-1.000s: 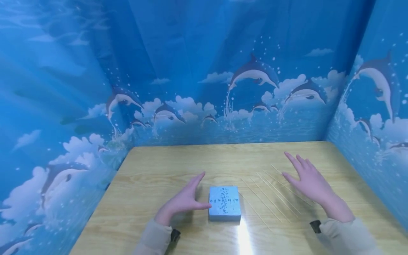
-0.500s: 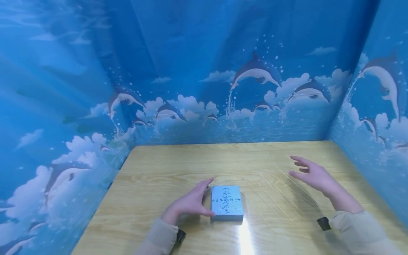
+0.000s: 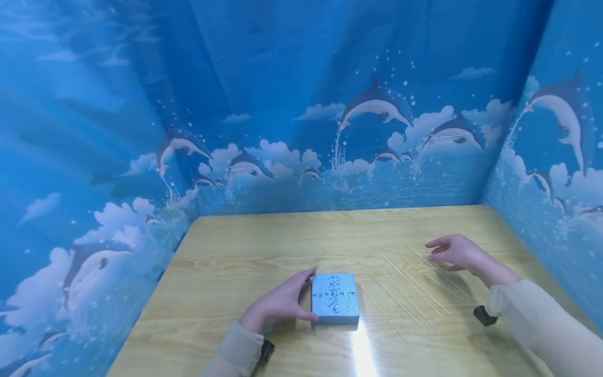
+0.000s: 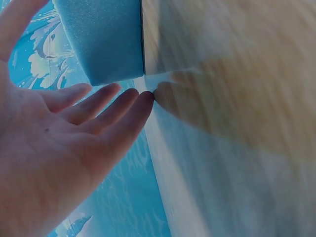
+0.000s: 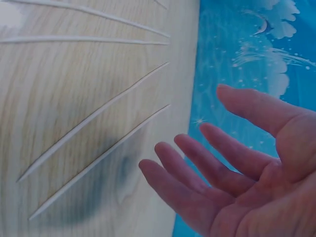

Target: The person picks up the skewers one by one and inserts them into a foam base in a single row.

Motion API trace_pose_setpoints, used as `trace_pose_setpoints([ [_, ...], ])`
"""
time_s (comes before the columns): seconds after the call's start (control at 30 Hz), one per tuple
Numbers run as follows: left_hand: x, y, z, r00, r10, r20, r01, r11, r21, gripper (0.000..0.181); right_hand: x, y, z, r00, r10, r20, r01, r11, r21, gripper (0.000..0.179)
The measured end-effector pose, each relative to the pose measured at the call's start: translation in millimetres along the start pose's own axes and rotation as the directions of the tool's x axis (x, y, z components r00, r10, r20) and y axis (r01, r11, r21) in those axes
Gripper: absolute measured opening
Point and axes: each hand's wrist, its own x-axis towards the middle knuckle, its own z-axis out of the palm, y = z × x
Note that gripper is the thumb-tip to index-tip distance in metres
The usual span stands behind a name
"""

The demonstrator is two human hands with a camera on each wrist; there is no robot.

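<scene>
A light blue foam block (image 3: 335, 294), its top dotted with small dark holes, sits on the table. My left hand (image 3: 282, 299) is at the block's left side, thumb near its front left corner and fingers near its back left. In the left wrist view the fingers (image 4: 126, 111) are fairly straight beside the foam; whether they touch it I cannot tell. Several thin pale wooden sticks (image 3: 416, 285) lie slanted to the right of the block. Over their right end hovers my right hand (image 3: 459, 253), holding nothing, its fingers (image 5: 173, 182) loosely spread in the right wrist view.
The wood-grain table (image 3: 264, 235) is bounded at the back and sides by a blue curtain (image 3: 282, 104) printed with dolphins. A bright light reflection falls on the table in front of the block. Each wrist wears a black device.
My left hand has moved slightly right, closer to the foam block. The right hand has turned and lowered toward the sticks, its fingers drawing together. The block and sticks stay on the table.
</scene>
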Motion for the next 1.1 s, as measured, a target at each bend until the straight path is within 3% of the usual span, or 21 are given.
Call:
trace_pose_setpoints([
  [0.5, 0.6, -0.7, 1.0, 1.0, -0.024, 0.007, 0.024, 1.0, -0.007, 0.114, 23.4, 17.0, -9.2, 0.979, 0.166, 0.123, -0.181, 0.976, 0.123, 0.061],
  [1.1, 0.5, -1.4, -0.1, 1.0, -0.027, 0.012, 0.027, 0.999, -0.019, 0.112, 35.6, 22.5, -1.5, 0.977, 0.198, 0.085, -0.206, 0.973, 0.106, 0.049],
])
